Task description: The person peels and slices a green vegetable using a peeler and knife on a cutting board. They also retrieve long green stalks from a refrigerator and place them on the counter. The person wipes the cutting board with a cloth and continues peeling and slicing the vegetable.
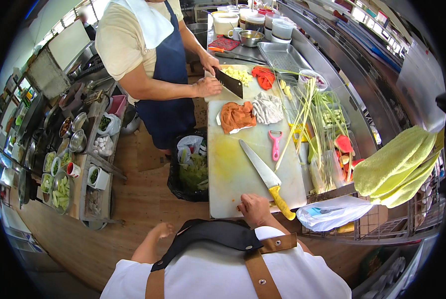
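Note:
My right hand [254, 209] rests with curled fingers on the near edge of a white plastic cutting board [226, 179]. Small orange-brown scraps lie by its fingertips; whether it grips anything is hidden. Close to it lies a chef's knife [262, 166] with a yellow handle, its tip pointing away to the left. My left hand [165, 230] hangs beside my apron, off the board, with nothing visible in it. Farther up the board are a pink peeler [275, 145], an orange-brown cloth [238, 116] and a grey-white cloth [268, 107].
A co-worker's hands [209, 86] work a cleaver [229, 83] beside chopped pale-yellow pieces [240, 76]. Lemongrass stalks [301, 112] and vegetable containers [333, 116] line the right side. A lined bin [189, 194] stands left of the board. Green towels [395, 166] hang at right.

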Action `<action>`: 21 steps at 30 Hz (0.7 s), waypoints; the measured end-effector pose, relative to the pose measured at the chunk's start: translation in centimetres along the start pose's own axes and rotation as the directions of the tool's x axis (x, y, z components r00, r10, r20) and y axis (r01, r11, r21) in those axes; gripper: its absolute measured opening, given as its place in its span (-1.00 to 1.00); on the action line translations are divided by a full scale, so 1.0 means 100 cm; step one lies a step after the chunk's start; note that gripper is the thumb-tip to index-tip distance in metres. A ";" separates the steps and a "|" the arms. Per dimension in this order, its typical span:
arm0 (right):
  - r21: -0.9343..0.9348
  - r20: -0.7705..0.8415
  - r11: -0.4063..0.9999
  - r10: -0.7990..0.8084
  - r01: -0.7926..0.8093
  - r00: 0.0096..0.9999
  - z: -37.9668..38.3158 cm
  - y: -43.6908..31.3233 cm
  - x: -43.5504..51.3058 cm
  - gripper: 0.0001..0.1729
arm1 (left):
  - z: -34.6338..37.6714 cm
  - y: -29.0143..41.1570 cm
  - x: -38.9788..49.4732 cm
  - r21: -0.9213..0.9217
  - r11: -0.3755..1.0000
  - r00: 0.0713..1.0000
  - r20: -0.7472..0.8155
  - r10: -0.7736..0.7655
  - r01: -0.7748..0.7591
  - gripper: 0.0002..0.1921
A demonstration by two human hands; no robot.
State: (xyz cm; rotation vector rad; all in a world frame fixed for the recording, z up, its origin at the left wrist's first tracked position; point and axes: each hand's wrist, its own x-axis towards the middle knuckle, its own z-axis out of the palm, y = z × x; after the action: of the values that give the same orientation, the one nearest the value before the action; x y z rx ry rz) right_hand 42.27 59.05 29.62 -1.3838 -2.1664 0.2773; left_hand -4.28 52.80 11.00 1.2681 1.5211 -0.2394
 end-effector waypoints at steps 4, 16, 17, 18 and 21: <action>0.027 -0.009 0.997 0.075 -0.075 0.997 0.000 -0.001 -0.002 -0.82 | 0.055 -0.095 0.002 -0.429 0.816 0.917 0.087 -0.389 0.387 -0.69; -0.126 -0.260 0.708 0.653 -0.695 0.711 -0.077 0.089 0.095 -0.56 | 0.009 -0.052 0.033 -0.515 0.857 0.978 -0.165 -0.125 0.023 -0.68; -0.087 -0.241 0.599 0.763 -0.796 0.600 -0.081 0.112 0.107 -0.51 | 0.007 -0.041 0.036 -0.499 0.867 0.978 -0.179 -0.107 0.004 -0.65; -0.094 -0.196 0.565 0.797 -0.820 0.571 -0.079 0.131 0.116 -0.50 | 0.008 -0.032 0.038 -0.485 0.874 0.977 -0.196 -0.089 -0.017 -0.63; -0.137 -0.171 0.485 0.847 -0.863 0.503 -0.067 0.173 0.134 -0.47 | 0.014 -0.021 0.044 -0.490 0.865 0.982 -0.188 0.020 -0.111 -0.59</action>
State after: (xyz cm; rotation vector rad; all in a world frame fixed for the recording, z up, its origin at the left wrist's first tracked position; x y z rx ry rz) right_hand 55.01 77.95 31.88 -2.4955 -1.2471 0.3467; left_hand -4.41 53.51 6.02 0.9349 1.5535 0.3096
